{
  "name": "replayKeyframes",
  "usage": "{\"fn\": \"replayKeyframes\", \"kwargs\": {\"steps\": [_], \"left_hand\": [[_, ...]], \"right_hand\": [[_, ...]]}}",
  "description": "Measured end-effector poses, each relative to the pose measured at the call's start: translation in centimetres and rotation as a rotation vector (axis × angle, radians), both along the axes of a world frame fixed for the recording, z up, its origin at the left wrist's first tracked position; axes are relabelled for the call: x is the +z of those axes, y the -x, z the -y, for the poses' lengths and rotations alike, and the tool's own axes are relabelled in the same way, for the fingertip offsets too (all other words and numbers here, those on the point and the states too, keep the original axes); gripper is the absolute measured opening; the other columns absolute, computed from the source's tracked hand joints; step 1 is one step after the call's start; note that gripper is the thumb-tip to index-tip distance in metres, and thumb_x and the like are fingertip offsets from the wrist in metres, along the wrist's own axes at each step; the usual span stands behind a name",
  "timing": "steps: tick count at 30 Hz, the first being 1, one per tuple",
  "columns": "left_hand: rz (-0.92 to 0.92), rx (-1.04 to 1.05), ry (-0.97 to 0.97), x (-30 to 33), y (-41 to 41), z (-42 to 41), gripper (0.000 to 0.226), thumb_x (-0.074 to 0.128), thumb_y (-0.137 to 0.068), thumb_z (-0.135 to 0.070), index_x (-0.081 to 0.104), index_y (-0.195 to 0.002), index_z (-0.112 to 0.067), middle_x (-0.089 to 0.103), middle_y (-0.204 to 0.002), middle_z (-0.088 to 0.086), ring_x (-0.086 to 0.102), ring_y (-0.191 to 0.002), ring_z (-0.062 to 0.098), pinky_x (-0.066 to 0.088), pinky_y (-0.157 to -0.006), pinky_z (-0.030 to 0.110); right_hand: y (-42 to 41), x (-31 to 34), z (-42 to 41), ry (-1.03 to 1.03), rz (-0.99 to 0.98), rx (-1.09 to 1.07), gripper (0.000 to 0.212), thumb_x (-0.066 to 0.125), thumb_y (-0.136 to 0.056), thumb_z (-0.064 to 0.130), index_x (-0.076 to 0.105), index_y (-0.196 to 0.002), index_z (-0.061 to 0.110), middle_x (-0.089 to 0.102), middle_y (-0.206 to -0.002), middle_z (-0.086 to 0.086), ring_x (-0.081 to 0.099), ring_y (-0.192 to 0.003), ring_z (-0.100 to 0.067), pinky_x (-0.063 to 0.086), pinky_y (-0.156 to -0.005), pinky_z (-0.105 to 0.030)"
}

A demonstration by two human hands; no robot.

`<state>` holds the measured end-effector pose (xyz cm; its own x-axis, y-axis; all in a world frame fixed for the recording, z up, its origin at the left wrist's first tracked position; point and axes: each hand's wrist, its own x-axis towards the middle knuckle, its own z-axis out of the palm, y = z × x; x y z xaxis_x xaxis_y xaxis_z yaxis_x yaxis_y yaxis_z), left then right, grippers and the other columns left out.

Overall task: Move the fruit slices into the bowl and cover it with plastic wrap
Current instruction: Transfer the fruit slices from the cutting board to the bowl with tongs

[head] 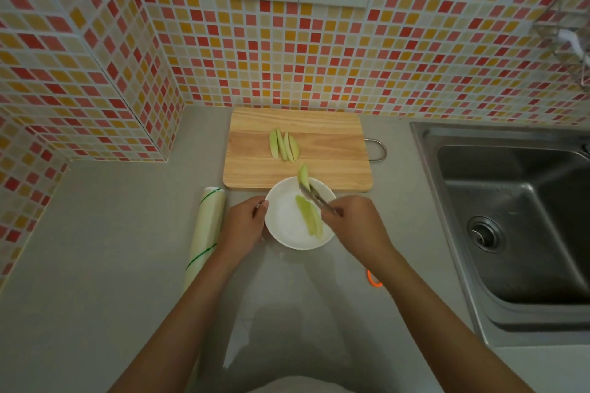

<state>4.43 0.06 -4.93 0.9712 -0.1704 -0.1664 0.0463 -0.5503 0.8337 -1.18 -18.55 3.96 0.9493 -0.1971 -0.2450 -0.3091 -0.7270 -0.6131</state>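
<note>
Seen from above, a white bowl (289, 226) sat on a grey counter (111, 265), just in front of a wooden cutting board (319, 153). The left hand (244, 223) gripped the bowl's left rim. The right hand (354, 223) was closed around metal tongs (316, 198), which pinched one green fruit slice (303, 176) over the bowl's far rim. Two slices (309, 215) lay inside the bowl (four more (284, 146) rested on the board). A roll of plastic wrap (204, 233) lay left of the bowl.
</note>
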Motion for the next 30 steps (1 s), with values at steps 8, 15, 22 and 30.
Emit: {"fn": "replayKeyframes", "kwargs": {"steps": [8, 15, 22, 30], "left_hand": [[-0.005, -0.002, 0.005, 0.0, 0.0, 0.0, 0.027, 0.042, -0.099, -0.020, 0.068, -0.097, -0.013, 0.057, -0.055, -0.002, 0.054, -0.046, 0.020, 0.048, -0.063, 0.035], [0.012, -0.005, 0.000, 0.0, -0.1, 0.0, 0.028, 0.042, -0.098, -0.020, 0.069, -0.096, -0.013, 0.058, -0.054, 0.001, 0.053, -0.049, 0.018, 0.051, -0.067, 0.038], [0.017, -0.017, 0.003, -0.2, -0.2, -0.1, 0.027, 0.044, -0.097, -0.020, 0.066, -0.085, -0.012, 0.055, -0.049, 0.000, 0.050, -0.043, 0.016, 0.051, -0.063, 0.039], [0.045, -0.030, -0.020, 0.0, -0.1, -0.1, 0.027, 0.045, -0.097, -0.020, 0.065, -0.082, -0.013, 0.054, -0.049, -0.002, 0.051, -0.048, 0.018, 0.050, -0.064, 0.039]], "right_hand": [[1.8, -1.4, -1.0, 0.213, -0.106, 0.086, 0.027, 0.055, -0.086, 0.025, 0.062, -0.072, 0.002, 0.051, -0.066, -0.008, 0.052, -0.065, -0.025, 0.034, -0.056, -0.028], [-7.5, -0.1, -0.6, 0.204, 0.013, -0.024, 0.040, 0.056, -0.088, 0.021, 0.037, -0.054, 0.012, 0.039, -0.056, 0.000, 0.048, -0.063, -0.025, 0.023, -0.044, -0.028], [-12.3, -2.8, -1.7, 0.275, -0.069, 0.033, 0.010, 0.055, -0.088, 0.011, 0.063, -0.089, 0.006, 0.067, -0.103, -0.015, 0.063, -0.095, -0.033, 0.035, -0.063, -0.029], [-10.1, -1.6, -0.5, 0.132, 0.006, -0.023, 0.039, 0.054, -0.085, 0.009, 0.037, -0.050, 0.013, 0.037, -0.052, -0.001, 0.043, -0.057, -0.023, 0.020, -0.043, -0.028]]}}
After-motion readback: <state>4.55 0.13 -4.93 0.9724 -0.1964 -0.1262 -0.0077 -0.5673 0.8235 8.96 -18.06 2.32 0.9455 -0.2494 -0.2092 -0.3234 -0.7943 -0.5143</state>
